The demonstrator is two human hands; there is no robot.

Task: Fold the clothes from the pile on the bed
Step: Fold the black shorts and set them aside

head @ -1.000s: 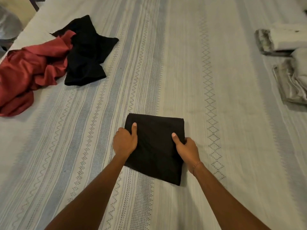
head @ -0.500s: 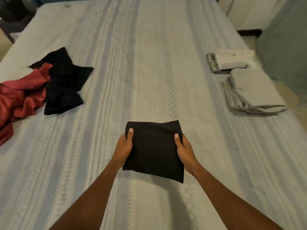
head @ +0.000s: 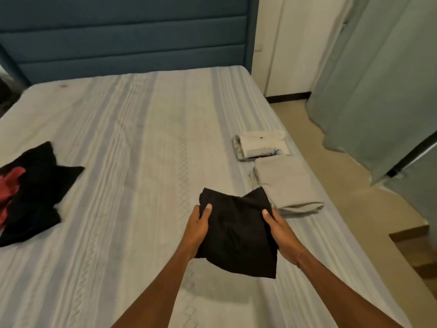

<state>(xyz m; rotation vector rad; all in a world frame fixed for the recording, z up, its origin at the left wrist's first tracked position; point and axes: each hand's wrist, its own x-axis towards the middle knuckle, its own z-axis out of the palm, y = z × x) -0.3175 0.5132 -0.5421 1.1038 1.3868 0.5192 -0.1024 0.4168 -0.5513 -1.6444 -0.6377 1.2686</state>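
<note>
A person's left hand point(head: 197, 229) and right hand point(head: 281, 229) each gripped a side of a folded black garment point(head: 236, 235), thumbs pressed on top, holding it above the striped bed point(head: 132, 162). Two folded pale garments point(head: 287, 183) lay just beyond it near the bed's right edge; an unfolded black-and-red pile point(head: 30, 192) sat at far left.

No readable text, label, brand or number shows anywhere.
</note>
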